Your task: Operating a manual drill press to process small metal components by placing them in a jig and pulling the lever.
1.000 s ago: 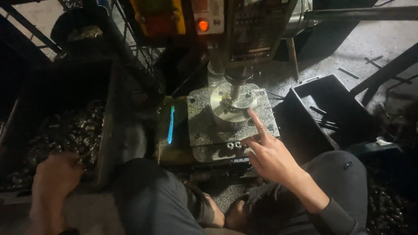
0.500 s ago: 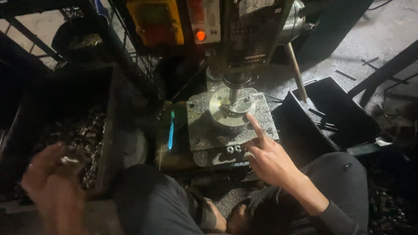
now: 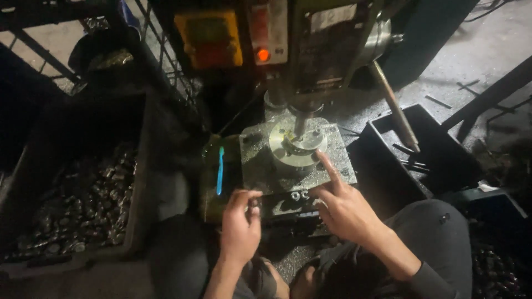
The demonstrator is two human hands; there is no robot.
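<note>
Seated at a drill press, 2 hands work — left hand [image 3: 239, 226] pinching a small dark metal part [image 3: 254, 202] at the grey speckled machine table [image 3: 260, 166], right hand [image 3: 344, 207] spread, forefinger touching the round silver metal fixture [image 3: 296, 148].

Head view, steeply down, close
</note>
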